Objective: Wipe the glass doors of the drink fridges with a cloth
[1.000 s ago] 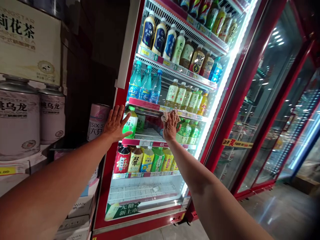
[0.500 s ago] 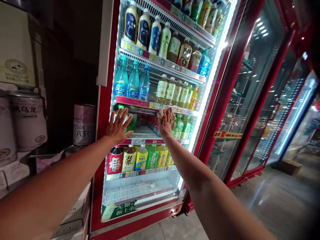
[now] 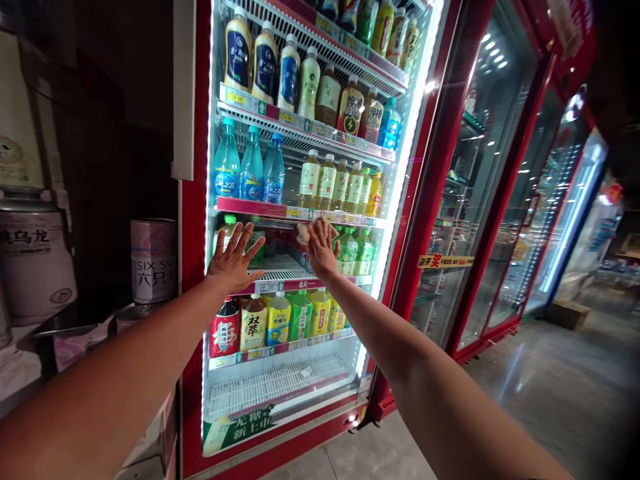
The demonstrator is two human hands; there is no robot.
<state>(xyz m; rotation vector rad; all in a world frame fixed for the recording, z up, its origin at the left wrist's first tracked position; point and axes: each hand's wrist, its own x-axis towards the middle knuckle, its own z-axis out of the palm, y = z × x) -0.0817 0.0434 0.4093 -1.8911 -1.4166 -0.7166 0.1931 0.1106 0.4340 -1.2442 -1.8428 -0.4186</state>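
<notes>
A pink cylindrical tin (image 3: 153,261) stands apart, left of the left grip (image 3: 233,259), which is spread wide and holds nothing, its palm toward the cooler's glass door (image 3: 286,243). A green-capped bottle (image 3: 229,221) shows behind its fingers. Between the grips, the glass should be stiff, slick and breakable, best met with a flat palm. The pale cloth (image 3: 303,234) lies beneath the right grip (image 3: 323,248), held under flattened fingers; it looks light, soft and apt to bunch, so its middle suits best. Green-labelled bottles (image 3: 365,253) stand right of that grip.
</notes>
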